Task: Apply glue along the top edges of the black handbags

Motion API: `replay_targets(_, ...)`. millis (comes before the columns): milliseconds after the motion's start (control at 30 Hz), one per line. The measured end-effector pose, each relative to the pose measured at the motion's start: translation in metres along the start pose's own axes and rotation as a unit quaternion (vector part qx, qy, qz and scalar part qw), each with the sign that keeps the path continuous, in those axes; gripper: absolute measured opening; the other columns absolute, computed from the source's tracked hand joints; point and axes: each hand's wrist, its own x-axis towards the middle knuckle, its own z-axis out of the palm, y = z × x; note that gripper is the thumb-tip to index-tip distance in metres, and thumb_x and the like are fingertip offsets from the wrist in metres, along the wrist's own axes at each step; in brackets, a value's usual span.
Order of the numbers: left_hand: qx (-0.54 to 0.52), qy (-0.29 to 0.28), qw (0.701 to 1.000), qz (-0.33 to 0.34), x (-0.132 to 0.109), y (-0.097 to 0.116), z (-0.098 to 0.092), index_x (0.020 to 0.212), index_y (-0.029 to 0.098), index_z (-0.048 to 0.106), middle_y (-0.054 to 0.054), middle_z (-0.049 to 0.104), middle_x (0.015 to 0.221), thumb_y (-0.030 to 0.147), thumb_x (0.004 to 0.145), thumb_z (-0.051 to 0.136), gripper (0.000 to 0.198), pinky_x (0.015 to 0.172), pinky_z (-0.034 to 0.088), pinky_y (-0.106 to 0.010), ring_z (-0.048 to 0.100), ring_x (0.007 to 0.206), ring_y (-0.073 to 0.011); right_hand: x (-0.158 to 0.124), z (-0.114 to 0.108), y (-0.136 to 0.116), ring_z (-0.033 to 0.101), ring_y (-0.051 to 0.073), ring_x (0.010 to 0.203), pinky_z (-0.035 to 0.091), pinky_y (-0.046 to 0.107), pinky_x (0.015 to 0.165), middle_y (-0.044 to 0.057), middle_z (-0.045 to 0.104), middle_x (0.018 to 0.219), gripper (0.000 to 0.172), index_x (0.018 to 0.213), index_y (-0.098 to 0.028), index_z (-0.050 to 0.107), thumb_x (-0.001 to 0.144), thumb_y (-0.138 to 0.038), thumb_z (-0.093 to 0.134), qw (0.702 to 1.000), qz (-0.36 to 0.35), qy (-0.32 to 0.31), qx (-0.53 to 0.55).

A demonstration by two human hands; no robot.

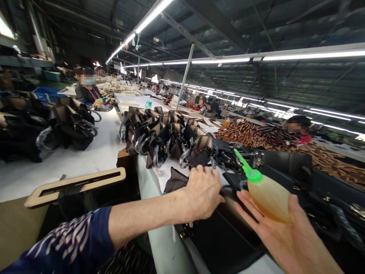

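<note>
My left hand (pixel 203 192) is closed, knuckles up, at the upper edge of a black handbag (pixel 225 236) that lies on the table's near side. Its fingertips are hidden behind the knuckles, around the bag's edge. A dark brown cloth piece (pixel 176 180), perhaps lining, sticks out just left of the knuckles. In my right hand (pixel 285 236) rests a squeeze bottle (pixel 269 198) with a bright green cap and long nozzle. It is part filled with amber liquid, tilted, and held between thumb and fingers, nozzle pointing up and left.
Unfinished black bags with plastic-wrapped handles (pixel 162 139) stand along the table beyond my hands. More black bags (pixel 282 167) lie at right. A slotted wooden frame (pixel 80 184) is at left. Brown pieces (pixel 256 137) are heaped farther back. Co-workers sit at distant tables.
</note>
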Motion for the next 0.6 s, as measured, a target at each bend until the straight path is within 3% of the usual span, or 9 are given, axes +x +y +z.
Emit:
replay_targets(133, -0.021, -0.163, 0.986, -0.027, 0.019, -0.006, -0.004, 0.104, 0.009, 0.067, -0.016, 0.068, 0.1, 0.064, 0.077, 0.062, 0.061, 0.082, 0.052, -0.038, 0.064, 0.096, -0.0308, -0.001, 0.003, 0.003, 0.055, 0.038, 0.112, 0.052, 0.057, 0.084, 0.021, 0.056, 0.127, 0.057, 0.122, -0.011, 0.058, 0.081, -0.049, 0.07, 1.0, -0.017, 0.002, 0.004)
replay_targets(233, -0.016, -0.265, 0.964, -0.036, 0.033, -0.012, -0.009, 0.104, 0.011, 0.07, -0.015, 0.07, 0.099, 0.066, 0.068, 0.068, 0.066, 0.08, 0.053, -0.036, 0.066, 0.093, -0.0303, 0.001, 0.006, 0.004, 0.055, 0.039, 0.11, 0.052, 0.057, 0.082, 0.023, 0.055, 0.127, 0.063, 0.125, -0.009, 0.056, 0.08, -0.05, 0.071, 1.0, -0.015, -0.003, 0.007)
replay_targets(333, -0.031, -0.34, 0.938, -0.065, 0.05, -0.015, 0.0, 0.108, 0.012, 0.07, -0.012, 0.071, 0.097, 0.069, 0.061, 0.07, 0.074, 0.077, 0.054, -0.035, 0.066, 0.088, -0.0296, 0.003, 0.007, 0.004, 0.055, 0.041, 0.111, 0.052, 0.057, 0.083, 0.027, 0.053, 0.127, 0.064, 0.125, -0.006, 0.055, 0.08, -0.05, 0.07, 1.0, -0.024, -0.012, 0.01)
replay_targets(467, -0.051, -0.316, 0.946, -0.059, 0.067, -0.018, 0.02, 0.123, 0.016, 0.062, -0.014, 0.069, 0.108, 0.086, 0.052, 0.06, 0.1, 0.082, 0.053, -0.039, 0.064, 0.098, -0.0339, 0.003, 0.005, 0.003, 0.057, 0.041, 0.107, 0.052, 0.058, 0.08, 0.027, 0.055, 0.124, 0.061, 0.124, -0.006, 0.055, 0.083, -0.049, 0.067, 1.0, -0.022, 0.011, 0.012)
replay_targets(600, -0.005, -0.276, 0.959, -0.054, 0.075, -0.016, 0.032, 0.127, 0.015, 0.058, -0.019, 0.065, 0.115, 0.087, 0.054, 0.057, 0.103, 0.093, 0.048, -0.044, 0.06, 0.107, -0.0365, -0.001, 0.005, 0.004, 0.057, 0.04, 0.109, 0.053, 0.056, 0.08, 0.027, 0.054, 0.124, 0.058, 0.127, -0.007, 0.053, 0.086, -0.048, 0.063, 1.0, -0.024, 0.002, 0.004)
